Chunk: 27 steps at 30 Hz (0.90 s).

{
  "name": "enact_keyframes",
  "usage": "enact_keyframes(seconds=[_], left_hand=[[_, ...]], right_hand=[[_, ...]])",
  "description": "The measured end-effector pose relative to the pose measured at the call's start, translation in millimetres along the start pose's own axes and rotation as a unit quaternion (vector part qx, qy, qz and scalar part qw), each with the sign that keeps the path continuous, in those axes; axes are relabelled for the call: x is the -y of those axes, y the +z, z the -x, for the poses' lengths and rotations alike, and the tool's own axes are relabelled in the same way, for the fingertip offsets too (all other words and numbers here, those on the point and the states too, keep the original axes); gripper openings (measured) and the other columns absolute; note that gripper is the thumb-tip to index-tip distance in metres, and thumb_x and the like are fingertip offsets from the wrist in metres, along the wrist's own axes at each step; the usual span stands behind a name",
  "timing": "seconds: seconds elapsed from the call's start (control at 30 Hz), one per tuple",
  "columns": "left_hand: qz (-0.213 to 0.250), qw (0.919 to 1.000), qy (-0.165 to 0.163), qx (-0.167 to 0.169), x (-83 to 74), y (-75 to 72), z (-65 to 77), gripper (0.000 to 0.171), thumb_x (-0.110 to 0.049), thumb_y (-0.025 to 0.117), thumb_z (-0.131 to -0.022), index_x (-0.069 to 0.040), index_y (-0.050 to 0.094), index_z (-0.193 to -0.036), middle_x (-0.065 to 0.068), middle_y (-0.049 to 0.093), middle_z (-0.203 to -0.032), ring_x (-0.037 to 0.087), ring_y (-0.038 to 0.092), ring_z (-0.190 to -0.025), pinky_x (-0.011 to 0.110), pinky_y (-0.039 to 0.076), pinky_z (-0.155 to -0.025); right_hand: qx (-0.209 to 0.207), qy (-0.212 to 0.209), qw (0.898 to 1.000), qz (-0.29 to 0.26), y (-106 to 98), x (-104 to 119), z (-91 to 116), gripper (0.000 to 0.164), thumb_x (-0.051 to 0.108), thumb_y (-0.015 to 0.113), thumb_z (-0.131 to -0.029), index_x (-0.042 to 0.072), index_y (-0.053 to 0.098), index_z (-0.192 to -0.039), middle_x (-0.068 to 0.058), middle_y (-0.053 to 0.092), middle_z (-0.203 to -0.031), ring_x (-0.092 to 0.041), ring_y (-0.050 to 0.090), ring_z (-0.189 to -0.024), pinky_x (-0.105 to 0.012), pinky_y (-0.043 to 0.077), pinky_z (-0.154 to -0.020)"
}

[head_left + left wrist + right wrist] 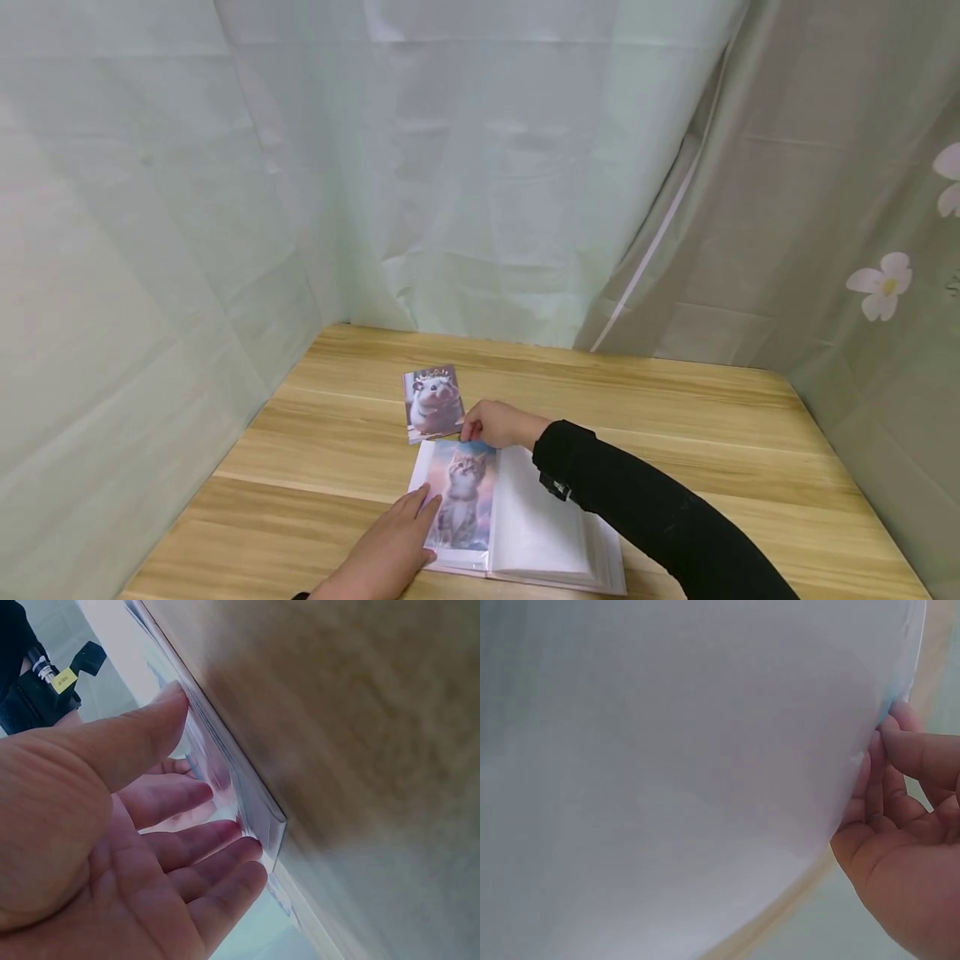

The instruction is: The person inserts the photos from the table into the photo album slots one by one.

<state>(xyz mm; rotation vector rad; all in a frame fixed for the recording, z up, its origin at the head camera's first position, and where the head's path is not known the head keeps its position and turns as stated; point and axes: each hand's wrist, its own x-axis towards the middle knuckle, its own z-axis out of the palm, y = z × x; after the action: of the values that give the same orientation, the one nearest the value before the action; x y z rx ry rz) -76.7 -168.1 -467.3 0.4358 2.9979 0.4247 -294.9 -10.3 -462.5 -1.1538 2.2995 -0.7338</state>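
Observation:
An open photo album (pixel 540 517) with white sleeve pages lies on the table. On its left page is a kitten picture (pixel 461 500) with a blue and pink background. My right hand (pixel 498 423) pinches the picture's top edge near the album's spine; in the right wrist view, thumb and fingertips meet at a bluish edge beside the pale page (pixel 667 765). My left hand (pixel 393 533) rests with extended fingers on the left page's outer margin. In the left wrist view, the left hand's thumb and fingers (pixel 217 900) lie along the album's edge.
Just beyond the album lies a hamster picture card (pixel 435 404), close to the right hand's fingertips. The wood-grain table (pixel 675 425) is bordered by pale curtains (pixel 487 167) at the back and sides. A black sleeve (pixel 660 517) crosses over the right page.

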Motion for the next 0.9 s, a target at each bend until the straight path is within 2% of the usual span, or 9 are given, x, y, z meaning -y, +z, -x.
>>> enact_keyframes(seconds=[0.3, 0.67, 0.8, 0.9], left_hand=[[-0.003, 1.0, 0.002, 0.001, 3.6, 0.8, 0.2, 0.066, -0.022, 0.08, -0.084, 0.01, 0.055, -0.135, 0.032, 0.047, -0.143, 0.045, 0.049, -0.13, 0.057, 0.043, -0.104], [-0.006, 1.0, -0.002, 0.003, 2.8, -2.4, 3.0, 0.064, -0.022, 0.08, -0.084, 0.009, 0.056, -0.134, 0.031, 0.047, -0.143, 0.045, 0.049, -0.13, 0.057, 0.043, -0.103], [-0.007, 1.0, -0.003, 0.003, 1.4, -3.5, 2.9, 0.064, -0.022, 0.079, -0.084, 0.009, 0.056, -0.135, 0.031, 0.047, -0.143, 0.045, 0.049, -0.13, 0.057, 0.043, -0.104], [-0.006, 1.0, -0.001, 0.005, 0.9, -2.8, 1.8, 0.064, -0.022, 0.079, -0.085, 0.008, 0.055, -0.136, 0.031, 0.047, -0.144, 0.045, 0.049, -0.13, 0.057, 0.042, -0.104]], right_hand=[[0.02, 0.006, 1.0, 0.007, 0, 5, 0, 0.035, -0.018, 0.054, -0.088, 0.01, 0.076, -0.089, 0.004, 0.068, -0.083, -0.003, 0.058, -0.076, -0.018, 0.049, -0.071], [0.036, 0.014, 0.999, 0.001, 2, 9, -1, 0.038, -0.02, 0.051, -0.087, 0.009, 0.076, -0.091, 0.002, 0.067, -0.08, -0.003, 0.055, -0.071, -0.017, 0.046, -0.065], [0.043, 0.01, 0.999, 0.01, -1, 11, -1, 0.037, -0.02, 0.052, -0.086, 0.008, 0.076, -0.092, 0.0, 0.068, -0.083, -0.005, 0.058, -0.075, -0.018, 0.047, -0.068], [0.023, 0.008, 0.999, 0.03, -4, 12, -5, 0.032, -0.017, 0.055, -0.087, 0.007, 0.076, -0.091, -0.001, 0.07, -0.087, -0.009, 0.061, -0.081, -0.021, 0.051, -0.074]])
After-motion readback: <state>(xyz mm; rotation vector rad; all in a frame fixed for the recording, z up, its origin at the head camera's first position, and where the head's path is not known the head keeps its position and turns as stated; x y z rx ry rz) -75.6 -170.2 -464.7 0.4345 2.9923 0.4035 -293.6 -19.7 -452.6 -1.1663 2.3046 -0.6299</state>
